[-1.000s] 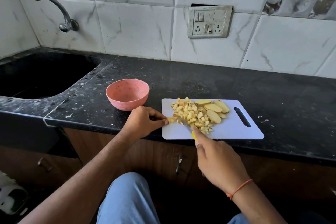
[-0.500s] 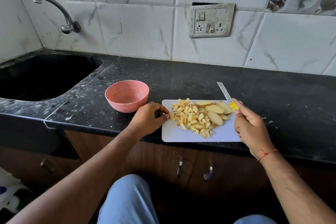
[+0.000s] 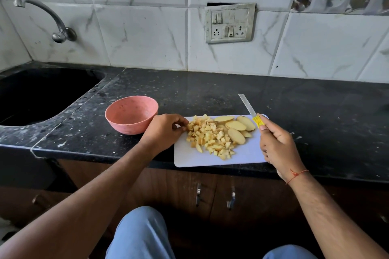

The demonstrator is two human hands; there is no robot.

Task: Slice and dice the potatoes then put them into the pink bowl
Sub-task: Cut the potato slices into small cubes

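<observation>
Counter (image 3: pixel 210 90): your dark speckled stone, a bit shiny
Wall (image 3: pixel 147 44): glossy marble-look tiles
Board (image 3: pixel 244 155): smooth white plastic
Bowl (image 3: pixel 126 126): matt pink
Tap (image 3: pixel 52 17): dull metal

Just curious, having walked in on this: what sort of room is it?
Most likely a home kitchen. A dark stone counter with a sunken sink and a wall tap runs along tiled walls, and cut potato pieces lie on a white cutting board.

Soft daylight — sharp, edges warped
</observation>
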